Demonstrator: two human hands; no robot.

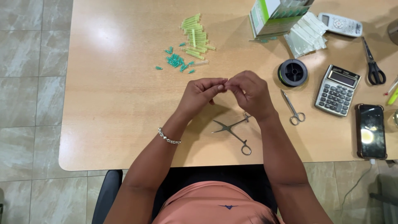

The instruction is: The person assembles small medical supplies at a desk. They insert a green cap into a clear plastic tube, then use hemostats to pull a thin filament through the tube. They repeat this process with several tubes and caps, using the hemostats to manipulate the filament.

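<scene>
Above the middle of the wooden table (124, 103), the left hand (201, 93) and the right hand (248, 92) meet fingertip to fingertip, both pinched together on something too small to make out. A beaded bracelet (169, 137) sits on the left wrist. Just below the hands, on the tabletop, lie forceps (233, 132) with their handles spread apart, partly hidden under the right forearm. Right of the right hand lie small surgical scissors (293, 108), and beyond them a black spool of thread (292, 72). Farther right sit a grey calculator (338, 89), a smartphone (370, 130) in a brown case and black-handled scissors (373, 63). At the far edge stand a green-and-white carton (265, 18), a stack of clear packets (307, 34) and a white remote control (340, 24). Well apart to the left of the carton lie a heap of yellow-green tubes (196, 36) and, just beside it, scattered teal caps (176, 60).
</scene>
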